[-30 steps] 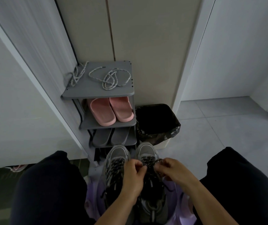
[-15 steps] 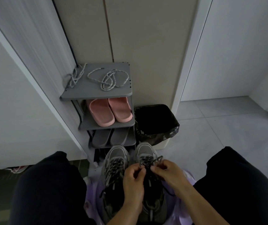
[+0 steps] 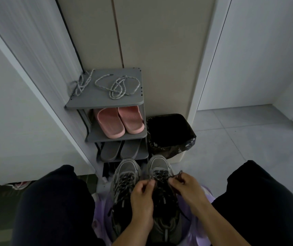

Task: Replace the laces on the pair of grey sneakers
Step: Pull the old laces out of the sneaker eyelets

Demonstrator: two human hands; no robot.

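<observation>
While the grey sneakers [image 3: 126,176] stand side by side on a glossy lilac surface [image 3: 205,197] between the person's knees, long axes running away, rounded toes toward the shoe rack [image 3: 97,101], left hand [image 3: 142,197] and right hand [image 3: 186,188] each pinch the dark speckled lace [image 3: 160,174] of the right-hand shoe between thumb and forefinger. On the rack's flat top lie coiled pale braided laces [image 3: 119,86].

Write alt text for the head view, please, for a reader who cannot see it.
A person's left hand and right hand pinch the dark lace of one of two grey sneakers between their knees. Ahead stands a grey shoe rack with pale laces loose on top, pink slippers and grey slippers below, and a black-lined bin beside it.
</observation>
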